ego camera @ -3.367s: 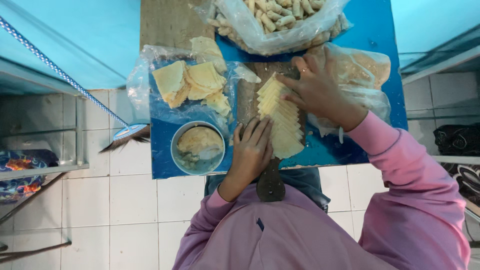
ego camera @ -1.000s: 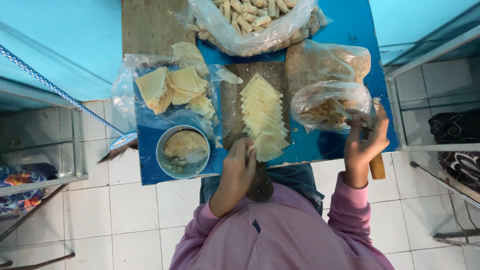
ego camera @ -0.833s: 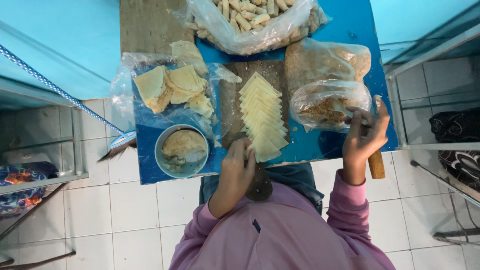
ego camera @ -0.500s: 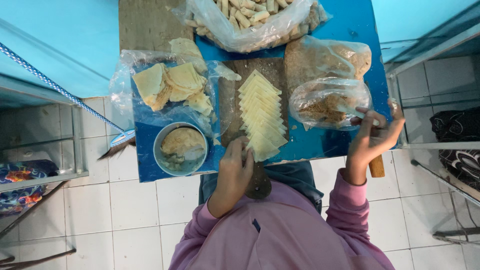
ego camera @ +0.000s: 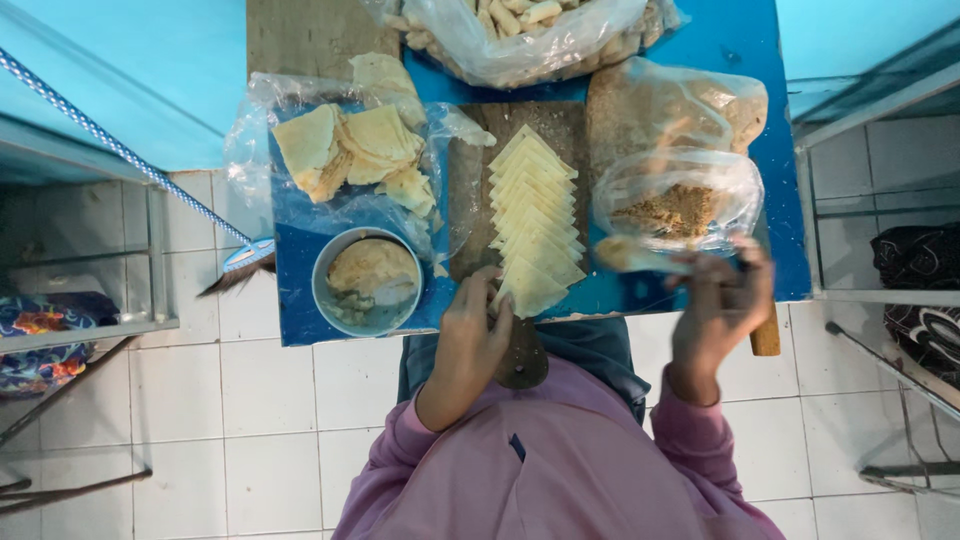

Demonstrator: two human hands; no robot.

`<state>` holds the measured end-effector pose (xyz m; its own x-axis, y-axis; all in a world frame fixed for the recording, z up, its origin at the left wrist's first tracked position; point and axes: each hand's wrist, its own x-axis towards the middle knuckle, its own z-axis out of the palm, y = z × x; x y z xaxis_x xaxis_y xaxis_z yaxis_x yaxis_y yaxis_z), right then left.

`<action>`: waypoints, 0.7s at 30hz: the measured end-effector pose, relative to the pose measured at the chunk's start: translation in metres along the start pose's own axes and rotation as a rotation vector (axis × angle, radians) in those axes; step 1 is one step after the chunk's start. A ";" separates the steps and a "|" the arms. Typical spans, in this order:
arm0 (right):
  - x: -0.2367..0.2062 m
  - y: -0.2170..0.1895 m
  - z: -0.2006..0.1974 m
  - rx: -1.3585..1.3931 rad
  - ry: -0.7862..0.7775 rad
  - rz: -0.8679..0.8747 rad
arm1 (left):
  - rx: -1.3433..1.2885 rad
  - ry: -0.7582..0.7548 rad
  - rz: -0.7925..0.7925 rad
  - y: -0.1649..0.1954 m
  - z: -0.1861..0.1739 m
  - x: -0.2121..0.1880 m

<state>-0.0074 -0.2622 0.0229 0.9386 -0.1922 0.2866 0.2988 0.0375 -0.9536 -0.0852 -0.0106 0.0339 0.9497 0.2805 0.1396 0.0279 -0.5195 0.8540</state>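
Observation:
A row of overlapping pale pastry squares (ego camera: 533, 215) lies on a dark wooden board (ego camera: 470, 190) on the blue table (ego camera: 300, 310). My left hand (ego camera: 472, 335) pinches the corner of the nearest pastry square (ego camera: 530, 288). My right hand (ego camera: 722, 305) is blurred at the table's front edge, below an open clear bag of brown crumbly filling (ego camera: 680, 208). It holds a pale spoon-like tool (ego camera: 630, 256) that points left toward the row. What lies on the tool is too blurred to tell.
A metal bowl of beige paste (ego camera: 368, 282) stands left of the board. A clear bag of folded pastry sheets (ego camera: 345, 150) lies behind it, and a bag of rolled pieces (ego camera: 520, 30) at the far edge. A wooden handle (ego camera: 766, 340) sticks over the table's front right edge. White floor tiles surround the table.
My right hand left the row of squares, went to the filling bag at the right, and now swings back left with the tool. My left hand stayed at the near end of the row.

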 end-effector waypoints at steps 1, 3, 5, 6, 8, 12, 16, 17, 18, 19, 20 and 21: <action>-0.007 0.001 0.007 0.027 -0.050 0.038 | -0.005 0.010 0.023 0.000 0.000 0.000; -0.022 0.005 0.021 0.031 -0.060 0.152 | -0.015 0.030 0.068 0.001 0.000 -0.001; -0.031 0.010 0.031 0.058 -0.195 0.114 | -0.049 0.044 0.058 0.001 0.000 -0.001; -0.034 0.012 0.035 0.072 -0.262 0.096 | -0.066 0.050 0.054 0.001 -0.001 -0.001; -0.037 0.016 0.038 0.026 -0.309 0.015 | -0.097 0.093 0.082 0.001 0.000 0.000; -0.039 0.020 0.036 -0.042 -0.399 -0.105 | -0.124 0.112 0.051 0.001 0.001 0.000; -0.038 0.022 0.032 -0.031 -0.449 -0.192 | -0.145 0.132 0.043 0.000 0.003 0.000; -0.037 0.022 0.032 -0.030 -0.459 -0.223 | -0.151 0.131 0.038 0.000 0.003 0.000; -0.037 0.022 0.032 -0.028 -0.468 -0.254 | -0.158 0.131 0.034 0.000 0.004 0.000; -0.036 0.023 0.032 -0.025 -0.466 -0.262 | -0.161 0.128 0.035 0.000 0.004 0.000; -0.036 0.023 0.032 -0.022 -0.463 -0.269 | -0.164 0.124 0.036 0.001 0.004 0.000; -0.036 0.023 0.033 -0.019 -0.459 -0.276 | -0.167 0.120 0.037 0.001 0.003 0.000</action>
<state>-0.0291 -0.2225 -0.0065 0.8056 0.2568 0.5339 0.5460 0.0280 -0.8373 -0.0843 -0.0139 0.0327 0.9048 0.3631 0.2225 -0.0679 -0.3928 0.9171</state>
